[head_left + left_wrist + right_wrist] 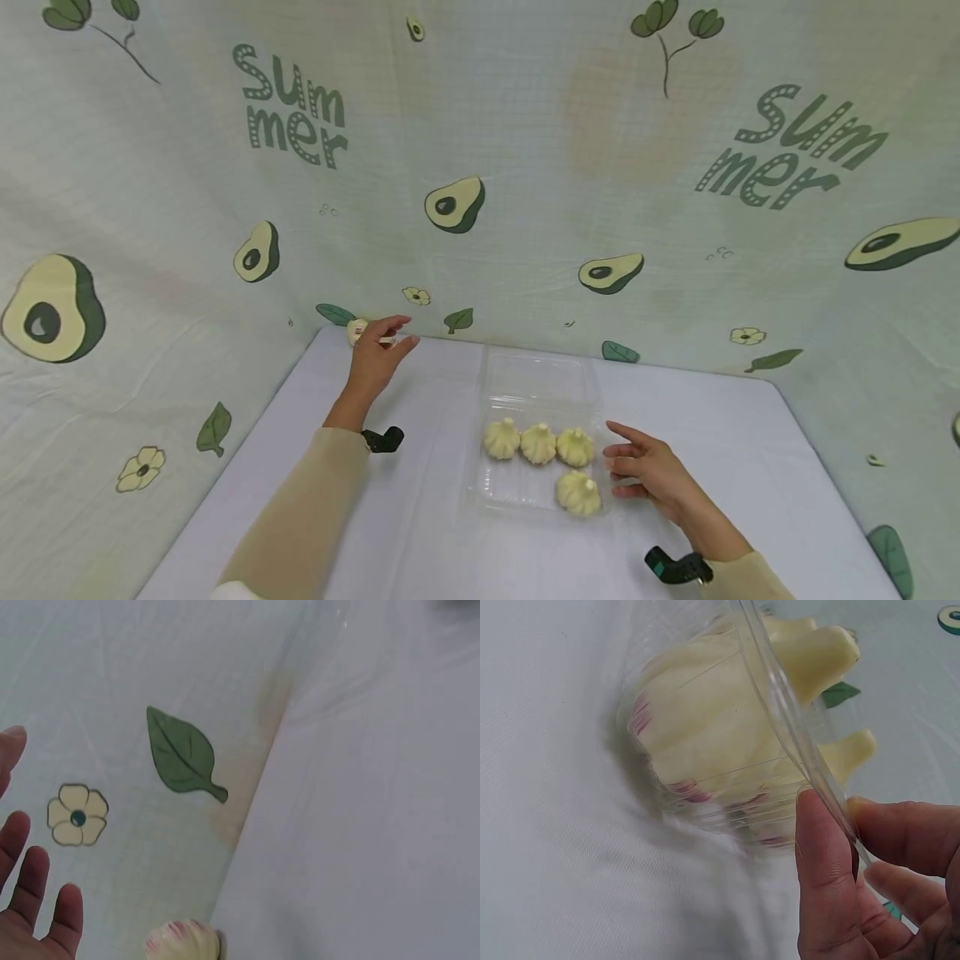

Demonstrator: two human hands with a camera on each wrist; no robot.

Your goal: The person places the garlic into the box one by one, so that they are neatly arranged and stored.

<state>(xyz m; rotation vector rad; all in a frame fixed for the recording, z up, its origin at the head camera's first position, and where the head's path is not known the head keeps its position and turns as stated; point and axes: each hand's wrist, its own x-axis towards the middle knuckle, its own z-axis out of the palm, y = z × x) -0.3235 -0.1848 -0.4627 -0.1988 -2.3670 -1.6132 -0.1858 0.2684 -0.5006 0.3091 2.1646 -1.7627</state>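
Note:
A clear plastic container [517,492] with its lid [536,377] folded back lies on the table. Several garlic bulbs [538,443] sit inside it, three in a row and another at the near right corner [578,493]. My right hand [651,473] pinches the container's right rim [799,735] between thumb and fingers; garlic shows through the clear wall in the right wrist view. At the table's back left corner, my left hand [375,358] is beside a loose garlic bulb [184,941], its fingers spread apart. The hand partly hides that bulb in the head view.
A white cloth covers the table [427,517]. Behind it and along both sides hangs a pale curtain [525,125] printed with avocados, leaves and lettering, meeting the table's back edge. Black wrist cameras [384,439] are strapped to both wrists.

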